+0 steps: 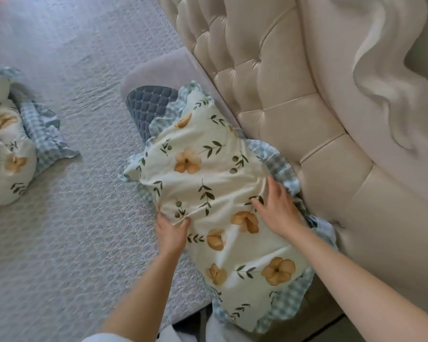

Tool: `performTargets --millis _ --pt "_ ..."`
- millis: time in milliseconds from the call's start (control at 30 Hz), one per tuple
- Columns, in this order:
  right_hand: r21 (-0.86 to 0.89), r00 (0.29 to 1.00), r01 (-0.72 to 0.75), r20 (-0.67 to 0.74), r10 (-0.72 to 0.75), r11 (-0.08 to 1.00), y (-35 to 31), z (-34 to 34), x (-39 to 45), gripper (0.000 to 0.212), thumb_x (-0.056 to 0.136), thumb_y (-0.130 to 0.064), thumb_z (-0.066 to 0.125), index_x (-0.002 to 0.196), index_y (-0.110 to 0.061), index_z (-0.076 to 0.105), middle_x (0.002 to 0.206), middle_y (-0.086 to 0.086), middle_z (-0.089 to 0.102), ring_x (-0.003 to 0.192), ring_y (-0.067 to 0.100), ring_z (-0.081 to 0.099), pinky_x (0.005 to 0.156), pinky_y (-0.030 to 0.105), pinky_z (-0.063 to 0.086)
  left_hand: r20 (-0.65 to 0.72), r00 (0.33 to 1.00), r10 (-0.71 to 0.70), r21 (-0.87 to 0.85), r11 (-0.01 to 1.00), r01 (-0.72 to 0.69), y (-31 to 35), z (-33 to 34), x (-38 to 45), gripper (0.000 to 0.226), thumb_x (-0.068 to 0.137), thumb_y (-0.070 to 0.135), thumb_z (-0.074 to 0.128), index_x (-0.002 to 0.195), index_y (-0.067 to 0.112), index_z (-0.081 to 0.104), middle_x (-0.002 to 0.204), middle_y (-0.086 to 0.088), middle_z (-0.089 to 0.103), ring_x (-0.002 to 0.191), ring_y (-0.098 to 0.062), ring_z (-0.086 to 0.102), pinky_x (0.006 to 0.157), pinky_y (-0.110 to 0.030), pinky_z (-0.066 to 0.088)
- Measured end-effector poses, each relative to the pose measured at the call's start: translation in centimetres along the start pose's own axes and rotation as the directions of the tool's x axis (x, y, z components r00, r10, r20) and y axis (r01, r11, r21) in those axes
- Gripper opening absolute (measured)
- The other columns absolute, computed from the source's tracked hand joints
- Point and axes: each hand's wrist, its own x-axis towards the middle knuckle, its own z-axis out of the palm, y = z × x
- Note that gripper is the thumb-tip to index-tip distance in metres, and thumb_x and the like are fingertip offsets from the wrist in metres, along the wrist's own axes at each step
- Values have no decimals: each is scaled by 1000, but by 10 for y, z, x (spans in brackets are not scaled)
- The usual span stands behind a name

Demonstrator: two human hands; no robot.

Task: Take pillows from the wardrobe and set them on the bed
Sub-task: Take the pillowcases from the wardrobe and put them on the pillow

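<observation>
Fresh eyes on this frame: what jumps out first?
The floral pillow with its blue checked frill, lying on the bed against the tufted cream headboard. Both hands are on it: the left hand pinches its near edge and the right hand lies flat on top. A second matching pillow lies crumpled at the far left of the grey bedspread.
</observation>
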Motion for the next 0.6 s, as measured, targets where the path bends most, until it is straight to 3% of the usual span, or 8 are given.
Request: performTargets --millis 100,167,233,367,500,600 --pt "94 992 -100 84 92 991 6 0 14 90 81 -67 49 149 -25 8 153 15 24 138 36 27 110 54 30 172 942 -288 -263 908 326 -4 10 -5 77 88 40 65 147 27 18 138 -6 44 128 -38 45 102 -55 40" --pt "137 991 -101 102 88 985 6 -1 18 92 78 -67 51 148 -22 12 150 15 32 135 36 33 108 54 33 246 919 -307 -369 848 382 -5 13 -4 78 86 35 68 146 34 19 131 -2 48 119 -34 52 92 -51 45" --pt "150 995 -80 77 69 985 3 -1 19 94 76 -68 53 148 -21 14 149 13 35 134 36 35 107 53 33 249 935 -253 -478 808 346 -4 15 -1 85 79 18 72 143 40 20 129 -5 53 107 -29 58 85 -49 52" --pt "197 999 -44 8 43 979 -17 -4 16 97 74 -72 50 148 -23 14 152 8 34 136 33 33 108 52 33 162 977 -141 -571 794 209 10 10 -5 97 70 -11 63 143 42 27 129 -11 54 108 -32 60 84 -51 57" --pt "273 997 66 -59 -52 960 -60 -29 43 97 74 -71 51 149 -28 8 154 6 31 138 33 31 109 53 32 -8 1000 22 -624 781 -22 53 -14 14 97 75 -13 62 150 36 27 136 -10 51 109 -27 62 78 -42 61" --pt "259 978 173 -162 -134 950 -89 -59 81 97 72 -69 51 149 -24 12 152 8 35 136 34 32 110 50 30 -24 989 149 -623 771 -131 106 -35 40 93 76 -9 63 151 33 27 133 -9 54 109 -27 64 80 -43 61"
